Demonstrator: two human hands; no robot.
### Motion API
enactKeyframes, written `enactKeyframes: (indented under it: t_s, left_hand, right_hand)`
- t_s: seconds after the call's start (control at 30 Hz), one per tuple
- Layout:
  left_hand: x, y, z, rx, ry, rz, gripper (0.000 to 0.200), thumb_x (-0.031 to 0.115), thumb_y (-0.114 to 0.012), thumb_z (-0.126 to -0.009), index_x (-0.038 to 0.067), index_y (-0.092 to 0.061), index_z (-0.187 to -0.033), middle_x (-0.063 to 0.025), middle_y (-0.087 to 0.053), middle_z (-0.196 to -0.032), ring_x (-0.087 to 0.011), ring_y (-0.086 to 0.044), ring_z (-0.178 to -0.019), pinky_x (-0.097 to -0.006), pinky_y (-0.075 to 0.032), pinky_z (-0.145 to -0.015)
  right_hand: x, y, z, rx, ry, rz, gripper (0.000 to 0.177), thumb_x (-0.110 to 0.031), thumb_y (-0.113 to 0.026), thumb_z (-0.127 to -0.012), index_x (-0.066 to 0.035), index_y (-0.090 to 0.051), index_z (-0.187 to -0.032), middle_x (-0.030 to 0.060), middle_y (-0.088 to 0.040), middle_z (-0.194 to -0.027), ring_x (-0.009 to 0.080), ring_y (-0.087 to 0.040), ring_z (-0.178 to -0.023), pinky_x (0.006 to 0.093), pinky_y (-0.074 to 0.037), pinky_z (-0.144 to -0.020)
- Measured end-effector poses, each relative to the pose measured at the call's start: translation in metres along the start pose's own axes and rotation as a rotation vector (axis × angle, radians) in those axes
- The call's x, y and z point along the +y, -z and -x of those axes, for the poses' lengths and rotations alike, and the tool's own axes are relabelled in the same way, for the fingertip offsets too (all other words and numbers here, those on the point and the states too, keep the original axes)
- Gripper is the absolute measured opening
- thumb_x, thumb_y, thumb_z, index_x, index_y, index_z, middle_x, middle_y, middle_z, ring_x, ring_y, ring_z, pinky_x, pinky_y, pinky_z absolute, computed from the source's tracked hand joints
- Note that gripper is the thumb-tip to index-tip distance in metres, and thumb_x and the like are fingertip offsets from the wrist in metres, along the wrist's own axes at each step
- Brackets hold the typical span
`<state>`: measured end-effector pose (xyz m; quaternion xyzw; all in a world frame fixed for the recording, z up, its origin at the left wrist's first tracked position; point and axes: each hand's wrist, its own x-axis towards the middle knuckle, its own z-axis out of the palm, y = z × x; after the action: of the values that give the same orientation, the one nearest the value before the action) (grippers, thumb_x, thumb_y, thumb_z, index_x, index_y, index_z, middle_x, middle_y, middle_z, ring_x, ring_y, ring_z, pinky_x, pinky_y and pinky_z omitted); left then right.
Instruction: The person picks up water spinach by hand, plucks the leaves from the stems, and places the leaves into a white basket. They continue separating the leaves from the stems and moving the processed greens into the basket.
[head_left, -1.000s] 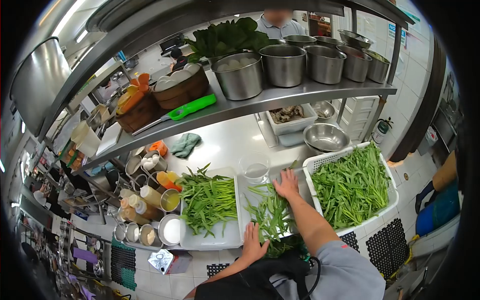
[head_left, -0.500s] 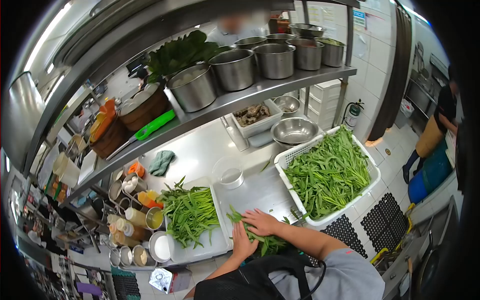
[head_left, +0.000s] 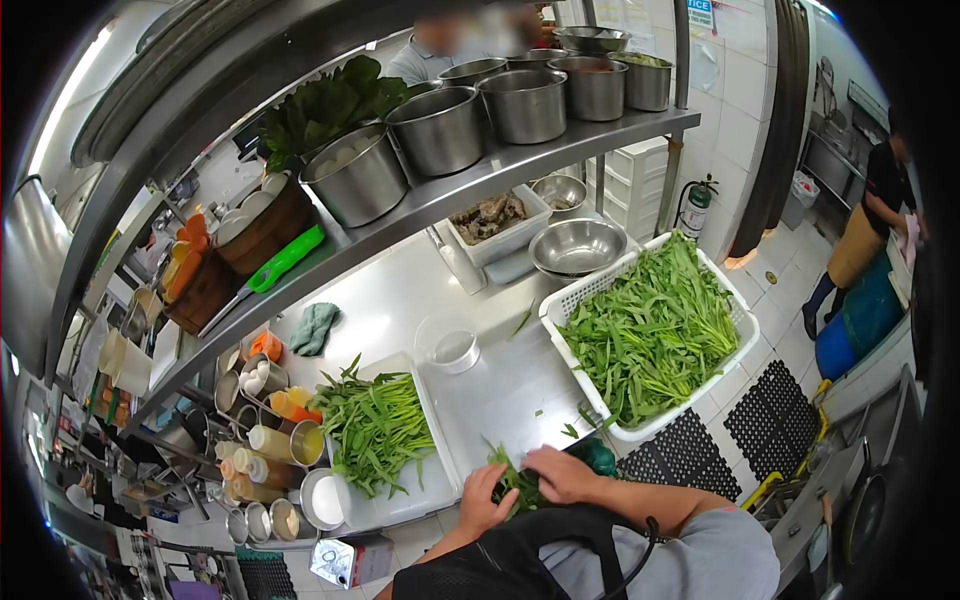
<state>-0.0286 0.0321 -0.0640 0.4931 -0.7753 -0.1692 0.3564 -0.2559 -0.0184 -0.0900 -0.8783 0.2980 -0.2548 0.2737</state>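
At the near edge of the steel counter, my left hand point(head_left: 486, 502) is curled round a small bunch of water spinach point(head_left: 514, 480). My right hand point(head_left: 562, 474) closes on the other side of the same bunch, fingers bent; part of the bunch is hidden by the hands and the apron. Left of them, a clear shallow tray point(head_left: 437, 478) holds cut water spinach point(head_left: 380, 425) piled toward its far end. To the right stands a white perforated basket point(head_left: 640, 432) heaped with more water spinach point(head_left: 655, 340). Loose leaf bits lie on the counter near my right hand.
A clear round tub point(head_left: 455, 350) and a green cloth point(head_left: 315, 328) sit on the counter point(head_left: 500, 400). Behind are a cleaver point(head_left: 458, 262) and a steel bowl point(head_left: 577, 247). Overhead runs a shelf point(head_left: 480, 195) of steel pots. Sauce bottles point(head_left: 268, 440) crowd the left; a co-worker point(head_left: 870, 225) stands far right.
My right hand has moved right and toward me, its fingers going from laid flat over the greens to curled. My left hand has shifted slightly nearer my body. The view has tilted a little.
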Motion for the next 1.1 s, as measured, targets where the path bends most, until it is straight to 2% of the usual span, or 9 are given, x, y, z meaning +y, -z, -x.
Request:
enactKeyframes:
  t_s: [0.13,0.23,0.4,0.47,0.7,0.77,0.9,1.0,1.1]
  left_hand:
    - [-0.004,-0.021,-0.006,0.075,0.139,-0.280,0.057,0.031,-0.066,-0.082,0.000,-0.050,-0.126,-0.0198,-0.049,-0.130,-0.0383,-0.044,-0.120,-0.0468,-0.033,-0.102]
    - [-0.006,-0.034,-0.001,-0.017,0.159,-0.187,0.051,0.029,-0.062,-0.086,0.003,-0.050,-0.127,-0.0193,-0.045,-0.136,-0.0387,-0.038,-0.127,-0.0496,-0.027,-0.106]
    - [0.007,-0.027,0.004,-0.188,0.010,0.086,0.033,0.024,-0.060,-0.088,0.006,-0.062,-0.116,-0.0147,-0.060,-0.120,-0.0332,-0.053,-0.116,-0.0428,-0.039,-0.098]
    - [0.016,-0.014,0.002,-0.259,0.363,0.327,0.025,0.022,-0.061,-0.088,0.004,-0.067,-0.105,-0.0115,-0.069,-0.101,-0.0281,-0.064,-0.099,-0.0353,-0.049,-0.085]
    - [0.047,0.041,-0.030,-0.191,0.447,0.659,0.022,0.018,-0.064,-0.087,0.003,-0.067,-0.103,-0.0137,-0.069,-0.094,-0.0232,-0.066,-0.089,-0.0310,-0.051,-0.077]
    - [0.056,0.064,-0.048,-0.022,0.195,0.365,0.022,0.015,-0.065,-0.085,0.002,-0.067,-0.101,-0.0122,-0.069,-0.094,-0.0250,-0.065,-0.091,-0.0323,-0.049,-0.083]
    - [0.042,0.088,-0.066,0.108,0.132,-0.010,0.027,0.017,-0.066,-0.083,0.002,-0.065,-0.104,-0.0139,-0.065,-0.106,-0.0302,-0.058,-0.105,-0.0390,-0.042,-0.094]
    - [0.012,0.082,-0.061,0.170,0.249,-0.261,0.036,0.022,-0.068,-0.079,0.003,-0.062,-0.110,-0.0202,-0.055,-0.123,-0.0379,-0.046,-0.119,-0.0463,-0.034,-0.101]
    - [-0.002,0.073,-0.049,0.106,0.352,-0.329,0.045,0.027,-0.070,-0.078,0.003,-0.060,-0.114,-0.0265,-0.040,-0.136,-0.0424,-0.037,-0.126,-0.0498,-0.031,-0.103]
  right_hand:
    - [0.017,0.012,-0.010,0.435,-0.318,0.330,0.053,-0.021,-0.062,-0.078,0.002,-0.048,-0.124,0.0251,-0.043,-0.133,0.0412,-0.037,-0.127,0.0484,-0.028,-0.108]
    - [0.042,-0.007,-0.008,0.450,-0.587,0.408,0.053,-0.027,-0.063,-0.080,0.003,-0.049,-0.122,0.0270,-0.041,-0.134,0.0439,-0.034,-0.128,0.0486,-0.027,-0.109]
    - [-0.006,-0.012,0.016,0.243,-0.127,0.188,0.044,-0.017,-0.063,-0.082,0.003,-0.050,-0.119,0.0248,-0.048,-0.127,0.0428,-0.044,-0.121,0.0482,-0.034,-0.104]
    - [-0.024,-0.013,0.025,0.147,-0.058,-0.051,0.039,-0.015,-0.063,-0.082,0.001,-0.054,-0.116,0.0200,-0.056,-0.120,0.0356,-0.049,-0.119,0.0437,-0.039,-0.102]
    - [-0.049,0.071,0.005,-0.073,-0.355,-0.389,0.028,-0.020,-0.058,-0.089,-0.005,-0.061,-0.113,0.0147,-0.066,-0.104,0.0289,-0.065,-0.091,0.0346,-0.050,-0.084]
    - [-0.058,0.131,-0.013,0.004,-0.382,-0.443,0.031,-0.023,-0.061,-0.088,-0.005,-0.062,-0.113,0.0124,-0.067,-0.101,0.0254,-0.066,-0.087,0.0343,-0.050,-0.083]
    - [0.015,0.226,-0.014,0.698,-0.390,0.298,0.043,-0.023,-0.065,-0.082,-0.003,-0.055,-0.119,0.0207,-0.053,-0.127,0.0355,-0.047,-0.119,0.0412,-0.034,-0.103]
    - [0.081,0.249,0.011,0.719,-0.706,0.609,0.055,-0.036,-0.058,-0.087,-0.009,-0.044,-0.134,0.0220,-0.035,-0.143,0.0392,-0.031,-0.132,0.0470,-0.023,-0.110]
    - [0.107,0.226,0.029,0.302,-1.018,0.788,0.070,-0.060,-0.034,-0.092,-0.015,-0.031,-0.145,0.0210,-0.020,-0.151,0.0428,-0.011,-0.140,0.0576,-0.005,-0.111]
